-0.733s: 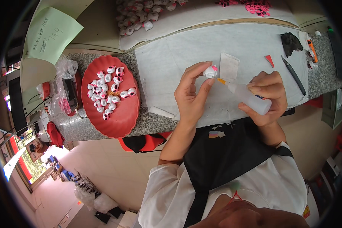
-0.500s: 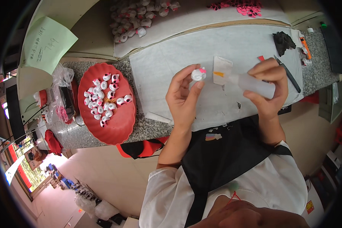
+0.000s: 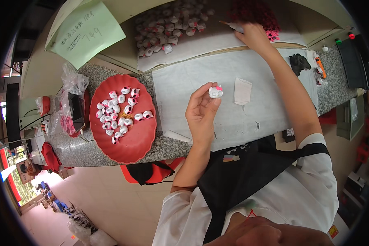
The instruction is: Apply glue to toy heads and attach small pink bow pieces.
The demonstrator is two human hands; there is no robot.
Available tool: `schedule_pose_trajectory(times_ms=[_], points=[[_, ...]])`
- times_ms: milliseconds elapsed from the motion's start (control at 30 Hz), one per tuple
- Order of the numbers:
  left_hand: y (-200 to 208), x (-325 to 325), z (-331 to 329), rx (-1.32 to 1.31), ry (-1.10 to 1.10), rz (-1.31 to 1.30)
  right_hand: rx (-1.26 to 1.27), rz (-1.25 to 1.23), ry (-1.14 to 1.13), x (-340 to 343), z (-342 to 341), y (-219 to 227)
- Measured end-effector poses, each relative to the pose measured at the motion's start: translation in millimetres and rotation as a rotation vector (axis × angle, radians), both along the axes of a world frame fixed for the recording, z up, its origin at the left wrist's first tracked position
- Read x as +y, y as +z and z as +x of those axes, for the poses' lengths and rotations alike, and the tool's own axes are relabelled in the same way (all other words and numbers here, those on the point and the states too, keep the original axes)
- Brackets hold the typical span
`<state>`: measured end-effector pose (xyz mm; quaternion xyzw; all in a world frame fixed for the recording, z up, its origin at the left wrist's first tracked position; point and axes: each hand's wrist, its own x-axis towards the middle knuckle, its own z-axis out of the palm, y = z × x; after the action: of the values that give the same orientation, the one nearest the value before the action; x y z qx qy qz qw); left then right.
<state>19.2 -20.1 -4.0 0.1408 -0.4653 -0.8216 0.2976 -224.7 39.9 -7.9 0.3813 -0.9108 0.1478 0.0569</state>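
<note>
Between the fingertips of my left hand (image 3: 201,112), above the white-covered worktop, is a small white figurine head (image 3: 215,92) with a pink part on top. My right hand (image 3: 255,37) is stretched far forward onto the shelf, beside a heap of small pink pieces (image 3: 272,35). Its fingers are closed round a pale squeeze bottle (image 3: 236,27) with a thin yellowish nozzle pointing left. Most of the bottle is hidden by the hand, and I cannot tell whether the fingers touch a pink piece.
A red scalloped dish (image 3: 137,143) with several pink-and-white heads stands at left. More white heads (image 3: 168,28) are heaped on the shelf. A folded white paper (image 3: 242,91) lies on the worktop, with a crumpled black cloth (image 3: 299,63) and an orange cutter (image 3: 320,67) at right.
My right hand has moved forward with the bottle, from over the worktop to the pink pieces on the shelf. My left hand still holds the figurine head. The view has shifted a little.
</note>
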Motion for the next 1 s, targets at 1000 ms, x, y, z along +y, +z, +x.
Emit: schedule_pose_trajectory(times_ms=[1000], points=[[-3.4,1.6,-4.9,-0.059,-0.232,0.197,-0.833,-0.847,0.161,58.6,139.8,18.5]])
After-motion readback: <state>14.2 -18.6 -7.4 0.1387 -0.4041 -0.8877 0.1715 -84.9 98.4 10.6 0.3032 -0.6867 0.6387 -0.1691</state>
